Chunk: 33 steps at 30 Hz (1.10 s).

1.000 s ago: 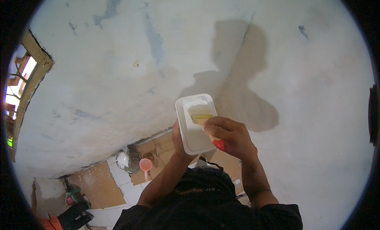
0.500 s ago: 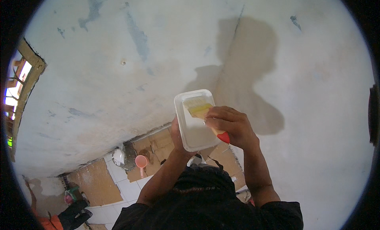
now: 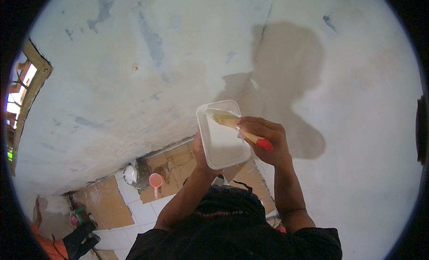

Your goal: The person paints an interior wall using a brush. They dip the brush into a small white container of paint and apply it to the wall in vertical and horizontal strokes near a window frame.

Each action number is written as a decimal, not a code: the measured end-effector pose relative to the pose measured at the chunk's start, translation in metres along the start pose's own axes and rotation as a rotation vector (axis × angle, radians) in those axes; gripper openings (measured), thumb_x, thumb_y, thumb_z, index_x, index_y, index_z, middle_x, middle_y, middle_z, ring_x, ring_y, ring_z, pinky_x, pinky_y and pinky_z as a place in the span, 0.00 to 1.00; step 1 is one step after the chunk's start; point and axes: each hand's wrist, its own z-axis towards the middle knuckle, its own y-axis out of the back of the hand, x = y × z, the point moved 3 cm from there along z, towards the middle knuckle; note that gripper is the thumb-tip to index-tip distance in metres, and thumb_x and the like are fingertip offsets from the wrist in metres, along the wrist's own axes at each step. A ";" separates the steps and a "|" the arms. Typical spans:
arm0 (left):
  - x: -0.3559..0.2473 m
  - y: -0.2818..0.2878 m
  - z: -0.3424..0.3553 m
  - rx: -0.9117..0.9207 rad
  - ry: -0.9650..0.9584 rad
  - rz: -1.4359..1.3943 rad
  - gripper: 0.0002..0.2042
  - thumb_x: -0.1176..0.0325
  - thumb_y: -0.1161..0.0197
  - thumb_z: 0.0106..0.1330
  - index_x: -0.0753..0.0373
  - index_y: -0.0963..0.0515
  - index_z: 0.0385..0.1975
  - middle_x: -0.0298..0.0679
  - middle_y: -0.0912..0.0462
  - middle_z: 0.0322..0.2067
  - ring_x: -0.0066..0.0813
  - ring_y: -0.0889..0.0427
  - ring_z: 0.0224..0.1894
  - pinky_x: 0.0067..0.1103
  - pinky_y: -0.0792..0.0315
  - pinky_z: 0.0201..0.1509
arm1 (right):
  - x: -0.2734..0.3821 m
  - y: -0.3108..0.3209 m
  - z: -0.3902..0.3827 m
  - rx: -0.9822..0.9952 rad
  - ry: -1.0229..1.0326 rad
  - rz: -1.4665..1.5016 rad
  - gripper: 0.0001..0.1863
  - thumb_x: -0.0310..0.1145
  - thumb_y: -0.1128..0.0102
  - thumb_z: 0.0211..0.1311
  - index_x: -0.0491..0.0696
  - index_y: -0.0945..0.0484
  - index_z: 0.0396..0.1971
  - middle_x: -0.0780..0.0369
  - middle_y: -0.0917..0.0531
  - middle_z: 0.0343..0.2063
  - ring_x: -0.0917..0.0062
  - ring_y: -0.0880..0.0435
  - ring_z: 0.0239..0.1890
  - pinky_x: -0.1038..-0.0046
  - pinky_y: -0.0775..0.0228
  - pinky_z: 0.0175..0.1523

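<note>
A white rectangular plastic tray (image 3: 221, 150) with white paint in it is held up by my left hand (image 3: 199, 150), whose fingers wrap round its left side and are partly hidden under it. My right hand (image 3: 263, 137) grips a wide paintbrush (image 3: 257, 140) with a pale wooden handle and red tip. The brush is angled over the tray, its pale bristles inside at the upper end, against or just above the paint; I cannot tell which.
Patchy pale walls (image 3: 192, 54) meet in a corner, with a framed window opening (image 3: 40, 63) left. Below are cardboard sheets (image 3: 103, 202) on white tiles (image 3: 147, 215), a pink dipper (image 3: 156, 180), a white bag (image 3: 131, 174) in a grey container. Another person (image 3: 58, 246) in orange is at lower left.
The tray has risen slightly. My right hand has moved up and to the right, tilting the brush further, with its bristles shifting toward the tray's upper left.
</note>
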 end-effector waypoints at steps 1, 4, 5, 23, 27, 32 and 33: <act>0.000 0.007 0.002 -0.025 -0.021 0.053 0.24 0.49 0.59 0.72 0.60 0.31 0.57 0.42 0.21 0.48 0.33 0.18 0.47 0.31 0.21 0.50 | 0.001 0.002 -0.002 0.025 0.027 0.005 0.10 0.21 0.29 0.48 0.44 0.16 0.33 0.57 0.14 0.39 0.66 0.13 0.44 0.70 0.20 0.49; -0.001 0.022 0.005 0.025 -0.121 0.243 0.25 0.49 0.59 0.72 0.61 0.31 0.57 0.43 0.21 0.48 0.34 0.18 0.47 0.31 0.21 0.51 | 0.004 0.005 -0.003 0.033 0.041 0.005 0.11 0.21 0.29 0.47 0.44 0.17 0.34 0.56 0.14 0.39 0.66 0.13 0.43 0.70 0.20 0.49; -0.001 0.025 0.004 0.064 -0.160 0.312 0.25 0.49 0.60 0.72 0.61 0.31 0.57 0.43 0.21 0.48 0.35 0.18 0.48 0.31 0.21 0.51 | 0.004 0.005 -0.003 0.020 0.034 0.003 0.12 0.21 0.29 0.46 0.44 0.17 0.35 0.56 0.14 0.39 0.65 0.13 0.43 0.69 0.20 0.49; -0.009 -0.008 0.002 0.067 0.097 0.046 0.28 0.44 0.60 0.72 0.59 0.32 0.59 0.45 0.24 0.52 0.39 0.22 0.54 0.37 0.27 0.59 | 0.014 -0.003 -0.003 0.068 0.138 -0.165 0.15 0.27 0.28 0.44 0.47 0.17 0.36 0.59 0.15 0.42 0.63 0.15 0.48 0.66 0.21 0.52; -0.011 -0.003 0.004 0.031 0.140 0.054 0.28 0.43 0.61 0.72 0.59 0.32 0.60 0.45 0.24 0.52 0.39 0.22 0.54 0.37 0.27 0.59 | 0.017 -0.006 -0.007 -0.006 0.079 -0.167 0.16 0.27 0.29 0.43 0.47 0.17 0.36 0.59 0.15 0.42 0.64 0.15 0.47 0.66 0.21 0.51; -0.018 -0.009 0.000 0.081 0.167 0.042 0.28 0.44 0.61 0.72 0.59 0.32 0.60 0.45 0.24 0.52 0.39 0.22 0.53 0.37 0.26 0.59 | 0.022 -0.010 0.003 0.014 0.180 -0.246 0.16 0.22 0.28 0.44 0.48 0.16 0.38 0.60 0.15 0.41 0.63 0.15 0.46 0.67 0.21 0.50; -0.020 -0.009 0.000 0.082 0.170 0.045 0.28 0.44 0.61 0.72 0.59 0.32 0.60 0.45 0.24 0.52 0.39 0.22 0.53 0.37 0.26 0.59 | 0.022 -0.012 0.002 0.010 0.179 -0.247 0.16 0.22 0.28 0.44 0.48 0.16 0.38 0.60 0.15 0.41 0.63 0.15 0.46 0.67 0.21 0.50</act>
